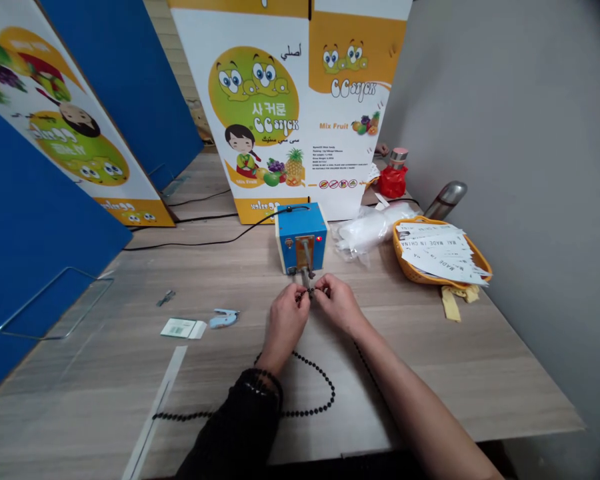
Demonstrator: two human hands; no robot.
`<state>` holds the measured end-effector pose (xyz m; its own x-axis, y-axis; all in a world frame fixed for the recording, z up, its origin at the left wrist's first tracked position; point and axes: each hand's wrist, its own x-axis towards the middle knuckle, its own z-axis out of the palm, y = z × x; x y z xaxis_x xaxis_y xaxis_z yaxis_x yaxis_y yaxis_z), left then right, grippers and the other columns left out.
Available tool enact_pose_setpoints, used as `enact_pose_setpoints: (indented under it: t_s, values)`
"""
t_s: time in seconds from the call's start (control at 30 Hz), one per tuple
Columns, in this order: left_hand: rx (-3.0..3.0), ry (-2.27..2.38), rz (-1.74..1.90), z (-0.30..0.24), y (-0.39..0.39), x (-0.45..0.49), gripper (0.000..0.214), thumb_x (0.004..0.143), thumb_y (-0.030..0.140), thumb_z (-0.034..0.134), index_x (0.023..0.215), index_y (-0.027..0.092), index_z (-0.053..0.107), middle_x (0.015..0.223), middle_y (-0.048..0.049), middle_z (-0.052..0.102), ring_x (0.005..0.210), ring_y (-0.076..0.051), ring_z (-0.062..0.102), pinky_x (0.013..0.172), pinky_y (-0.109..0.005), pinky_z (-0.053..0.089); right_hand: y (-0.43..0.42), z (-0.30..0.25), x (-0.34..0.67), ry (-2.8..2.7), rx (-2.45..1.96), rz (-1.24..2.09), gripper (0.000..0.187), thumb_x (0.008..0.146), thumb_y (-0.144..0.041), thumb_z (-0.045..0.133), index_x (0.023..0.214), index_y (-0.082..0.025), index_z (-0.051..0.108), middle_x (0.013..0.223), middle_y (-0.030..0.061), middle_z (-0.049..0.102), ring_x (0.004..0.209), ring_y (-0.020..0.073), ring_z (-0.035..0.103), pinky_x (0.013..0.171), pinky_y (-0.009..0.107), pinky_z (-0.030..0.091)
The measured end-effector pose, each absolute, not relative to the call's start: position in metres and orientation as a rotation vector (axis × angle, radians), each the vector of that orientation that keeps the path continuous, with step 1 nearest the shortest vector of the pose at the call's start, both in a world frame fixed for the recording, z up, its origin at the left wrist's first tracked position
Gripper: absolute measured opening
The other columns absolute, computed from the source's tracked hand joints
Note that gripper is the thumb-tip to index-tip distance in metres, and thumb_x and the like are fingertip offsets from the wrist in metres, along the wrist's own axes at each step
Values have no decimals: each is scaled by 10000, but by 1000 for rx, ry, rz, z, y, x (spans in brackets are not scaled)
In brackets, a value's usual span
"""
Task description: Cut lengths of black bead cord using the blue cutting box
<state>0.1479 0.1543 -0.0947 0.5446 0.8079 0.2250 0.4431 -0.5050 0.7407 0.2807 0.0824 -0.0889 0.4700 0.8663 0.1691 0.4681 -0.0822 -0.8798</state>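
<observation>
A string of black beads [320,407] loops across the table beneath my forearms, and part of it wraps around my left wrist. My left hand [286,320] is closed in a pinch on the string. Close beside it on the right, my right hand [339,303] pinches the same string. Both sets of fingertips meet at the front of a small blue box-shaped machine [325,230], just below its protruding metal rod. A red light glows on the machine's face. The exact spot between my fingertips is too small to make out.
A blue stapler [224,318], a small staple box [183,328] and a white strip [160,407] lie left. An orange basket [405,267] of printed paper strips, plastic bags [365,230] and a steel flask [447,199] stand right. A printed carton [265,100] rises behind; a black cable [220,241] runs leftward.
</observation>
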Motion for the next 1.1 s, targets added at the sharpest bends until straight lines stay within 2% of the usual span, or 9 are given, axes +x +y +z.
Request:
enact_pose_setpoints:
  t_s: [0.23,0.33,0.4,0.5,0.6,0.77,0.83,0.93,1.1]
  values:
    - [2149,1055,758,-96,163,150,79,882,200,534,902,177,606,856,-52,671,779,-200,618,709,-282,423,89,-98,283,-1179,-1836,433,57,812,-166,511,814,-178,567,715,-16,563,662,144,504,624,223,347]
    - [2068,1025,736,-76,154,143,81,882,213,533,897,176,603,821,-38,659,761,-188,612,699,-269,427,77,-93,290,-1221,-1995,370,60,824,-179,555,853,-175,608,817,8,600,698,143,524,654,227,355]
    - [1960,862,643,-50,132,128,92,886,215,524,898,180,608,793,-19,649,724,-167,601,667,-246,434,61,-84,292,-1291,-2111,314,78,868,-234,582,882,-183,638,889,30,624,736,153,551,664,235,353]
    - [1870,455,436,-6,83,100,101,868,169,531,882,183,630,794,-4,653,724,-141,600,674,-220,446,38,-67,281,-1402,-2264,275,152,953,-307,545,970,-211,661,814,34,653,721,179,586,637,254,333]
    - [1812,39,256,20,37,80,103,835,146,605,912,176,666,832,-13,673,758,-134,620,737,-206,467,25,-60,243,-1710,-2167,442,149,961,-332,568,1035,-240,658,770,29,674,705,194,616,623,261,329]
    - [1698,-223,306,12,3,63,105,901,190,565,866,128,642,876,-68,684,829,-154,646,808,-209,506,8,-77,154,-2261,-1838,749,166,887,-325,681,1009,-222,632,889,49,704,800,223,657,616,260,359]
    - [1690,-268,319,6,0,55,128,923,210,533,888,125,622,922,-85,687,884,-168,652,860,-213,503,1,-88,142,-2282,-1912,722,120,937,-268,598,1045,-216,612,912,43,701,796,215,663,605,261,366]
    - [1722,-333,268,2,-4,42,104,930,227,532,920,141,591,965,-80,682,902,-163,655,839,-182,493,-11,-94,154,-2160,-2146,633,138,974,-187,494,1053,-212,604,936,38,684,803,196,661,600,256,375]
    - [1746,-376,212,-10,-16,30,91,916,172,485,944,164,571,1055,-77,660,974,-158,653,865,-165,487,-21,-70,169,-2103,-2291,617,87,948,-227,564,952,-188,641,1055,76,619,841,194,640,639,253,409]
